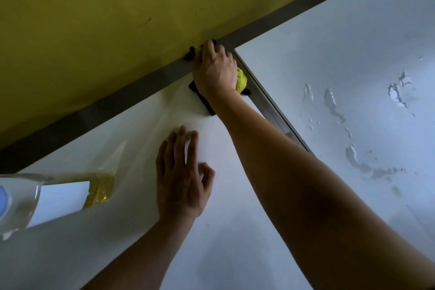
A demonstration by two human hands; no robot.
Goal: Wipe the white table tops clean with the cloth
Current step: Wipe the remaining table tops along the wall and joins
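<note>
Two white table tops meet in view, a near-left one point(131, 231) and a right one point(353, 54), parted by a narrow metal-edged gap point(270, 106) running from near right to far left; near left, a clear bottle point(58, 195) of yellow liquid lies tipped at the picture's edge, white label facing up, blue cap nearest the camera; just right of it the left hand point(181, 181) rests palm down on the near-left table top, fingers straight and slightly spread, thumb bent inward, holding nothing; on the right table top, streaks and beads of wet point(353, 155) trail from near to far; the right forearm reaches across the gap toward the far corner; the right hand point(216, 70) sits at the far end of the near-left table top, fingers curled over a yellow-green cloth point(241, 80); the cloth lies under the palm, bulging out on the hand's right side, right beside the gap; black cloth edges point(202, 99) show beneath the wrist and past the fingertips at the far side; beyond the fingers runs a grey strip point(94, 113), then a yellow-olive wall point(117, 19).
</note>
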